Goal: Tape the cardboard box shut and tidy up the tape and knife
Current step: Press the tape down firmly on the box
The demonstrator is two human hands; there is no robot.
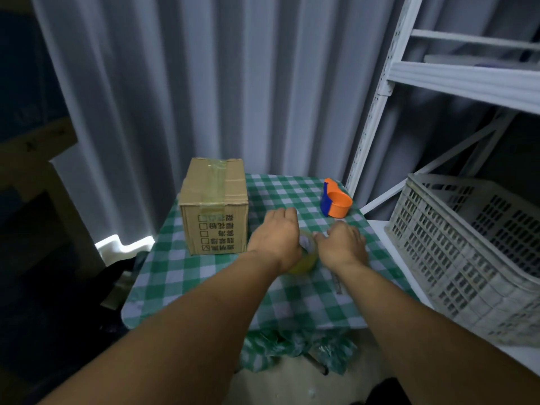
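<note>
A: Left hand [276, 239] is curled over the near-left side of the tape roll [305, 260], fingers wrapped on its rim as far as I can judge; the palm hides the contact. Right hand [343, 245] sits just right of the roll, fingers bent down toward its top edge, but it's blurred, so I cannot tell whether it pinches anything

B: So where does everything lie, taking the roll as the centre?

A: The roll rests on the checked bench [204, 276]. The cardboard box [214, 207] stands behind and left of it, near but not touching, flaps down with clear tape already along the top seam and over the front edge. The orange and blue tape dispenser [336, 201] is behind and right of the roll. A slim grey thing, probably the knife [336, 283], lies just right of the roll, partly under the right forearm. The white crate [473, 258] is further right, on a shelf

B: The box looks sealed, then. How would you handle the roll?

A: I'd say it's the tidying stage. Steady the roll with the left hand, press any loose tail flat so it doesn't snag the cloth, then lift straight up. Mind the knife beside the wrist; check its blade is in before gripping
</note>
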